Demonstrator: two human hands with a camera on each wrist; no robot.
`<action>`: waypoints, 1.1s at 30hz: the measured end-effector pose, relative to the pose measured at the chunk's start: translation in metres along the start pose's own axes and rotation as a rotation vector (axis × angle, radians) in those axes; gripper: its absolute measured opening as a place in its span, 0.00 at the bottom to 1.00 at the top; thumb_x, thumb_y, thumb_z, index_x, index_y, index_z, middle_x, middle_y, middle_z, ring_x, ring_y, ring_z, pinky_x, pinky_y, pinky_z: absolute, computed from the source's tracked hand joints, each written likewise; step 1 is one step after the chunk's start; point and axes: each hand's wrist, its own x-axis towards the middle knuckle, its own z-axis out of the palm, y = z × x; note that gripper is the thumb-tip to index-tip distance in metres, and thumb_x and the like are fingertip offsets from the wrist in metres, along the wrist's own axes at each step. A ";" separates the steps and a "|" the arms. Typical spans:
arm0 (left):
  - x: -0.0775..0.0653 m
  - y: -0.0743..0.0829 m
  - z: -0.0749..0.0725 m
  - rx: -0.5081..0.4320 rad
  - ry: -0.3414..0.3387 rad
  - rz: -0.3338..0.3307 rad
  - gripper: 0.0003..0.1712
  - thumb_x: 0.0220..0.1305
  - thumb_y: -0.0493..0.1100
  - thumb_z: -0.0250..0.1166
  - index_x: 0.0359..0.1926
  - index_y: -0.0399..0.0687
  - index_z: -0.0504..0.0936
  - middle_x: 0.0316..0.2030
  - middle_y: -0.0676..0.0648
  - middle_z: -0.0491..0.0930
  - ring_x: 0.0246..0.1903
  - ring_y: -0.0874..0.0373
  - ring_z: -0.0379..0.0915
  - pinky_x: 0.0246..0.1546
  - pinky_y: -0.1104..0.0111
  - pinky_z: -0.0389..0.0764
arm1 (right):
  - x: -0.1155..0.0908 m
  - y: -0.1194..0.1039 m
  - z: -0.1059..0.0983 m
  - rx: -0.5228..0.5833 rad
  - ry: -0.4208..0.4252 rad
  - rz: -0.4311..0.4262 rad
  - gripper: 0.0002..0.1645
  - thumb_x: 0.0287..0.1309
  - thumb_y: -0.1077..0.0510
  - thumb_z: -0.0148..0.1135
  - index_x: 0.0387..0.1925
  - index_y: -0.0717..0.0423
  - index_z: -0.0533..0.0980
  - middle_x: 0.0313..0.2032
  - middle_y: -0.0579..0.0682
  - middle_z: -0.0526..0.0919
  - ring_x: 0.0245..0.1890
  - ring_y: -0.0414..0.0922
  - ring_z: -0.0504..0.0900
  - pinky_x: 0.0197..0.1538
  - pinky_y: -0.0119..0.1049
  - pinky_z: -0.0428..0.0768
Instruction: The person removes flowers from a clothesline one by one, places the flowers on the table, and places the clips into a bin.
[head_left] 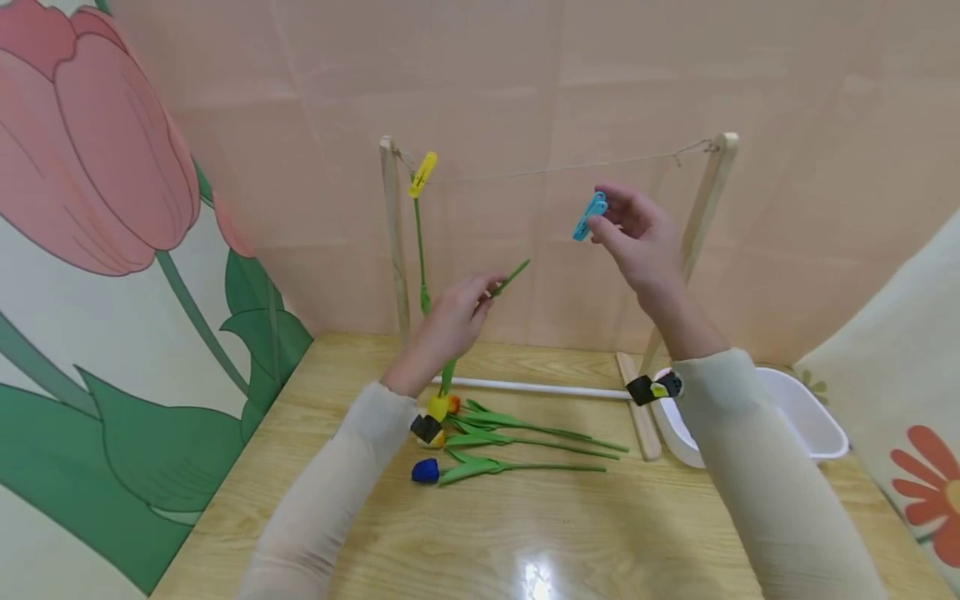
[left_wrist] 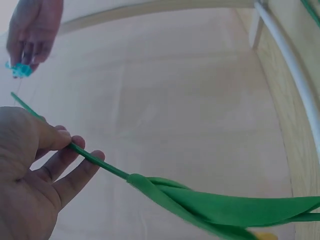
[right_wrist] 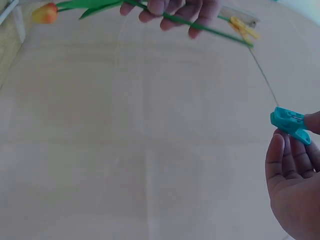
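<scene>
My left hand [head_left: 452, 323] pinches the green stem [left_wrist: 107, 166] of an artificial tulip between thumb and fingers. In the right wrist view its orange-yellow bloom [right_wrist: 45, 13] shows at the far end, and the bare stem tip points toward the right. Higher up, my right hand [head_left: 636, 237] holds a light blue clothespin [head_left: 588, 218] between thumb and fingers, below a thin string [head_left: 555, 170]. A yellow clothespin [head_left: 422, 175] at the string's left end grips a stem [head_left: 420, 242]; that yellow tulip [head_left: 438, 407] hangs bloom down, partly hidden by my left forearm.
Wooden posts [head_left: 705, 200] hold the string at both sides, with a white rod [head_left: 540, 387] low between them. Several tulips, one a blue tulip [head_left: 425, 471], lie on the wooden table [head_left: 465, 542]. A white basin [head_left: 817, 417] stands at the right, behind my right sleeve.
</scene>
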 end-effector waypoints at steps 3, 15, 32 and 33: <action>-0.003 0.000 0.005 0.012 -0.012 0.042 0.22 0.70 0.28 0.60 0.63 0.41 0.76 0.50 0.42 0.83 0.49 0.52 0.81 0.50 0.67 0.83 | -0.006 0.003 -0.012 0.035 0.021 0.011 0.20 0.64 0.66 0.65 0.57 0.58 0.79 0.42 0.47 0.83 0.41 0.41 0.80 0.41 0.26 0.81; -0.012 0.001 0.018 0.008 -0.095 0.143 0.23 0.69 0.28 0.61 0.64 0.41 0.75 0.49 0.45 0.85 0.50 0.54 0.83 0.53 0.69 0.82 | -0.031 0.027 -0.053 0.032 0.082 0.039 0.20 0.64 0.67 0.65 0.57 0.57 0.80 0.41 0.46 0.83 0.40 0.40 0.81 0.41 0.24 0.82; -0.023 0.008 0.041 0.040 -0.195 0.190 0.24 0.72 0.32 0.60 0.65 0.50 0.73 0.51 0.48 0.86 0.50 0.55 0.84 0.48 0.66 0.85 | -0.064 0.039 -0.088 0.024 -0.002 0.086 0.20 0.65 0.70 0.62 0.57 0.57 0.80 0.39 0.45 0.84 0.37 0.39 0.81 0.42 0.23 0.82; -0.024 0.009 0.044 0.052 -0.203 0.202 0.24 0.71 0.32 0.61 0.65 0.49 0.73 0.52 0.48 0.85 0.50 0.55 0.83 0.49 0.66 0.84 | -0.065 0.040 -0.090 0.024 -0.001 0.091 0.20 0.65 0.70 0.62 0.57 0.57 0.80 0.39 0.45 0.84 0.37 0.38 0.81 0.42 0.23 0.82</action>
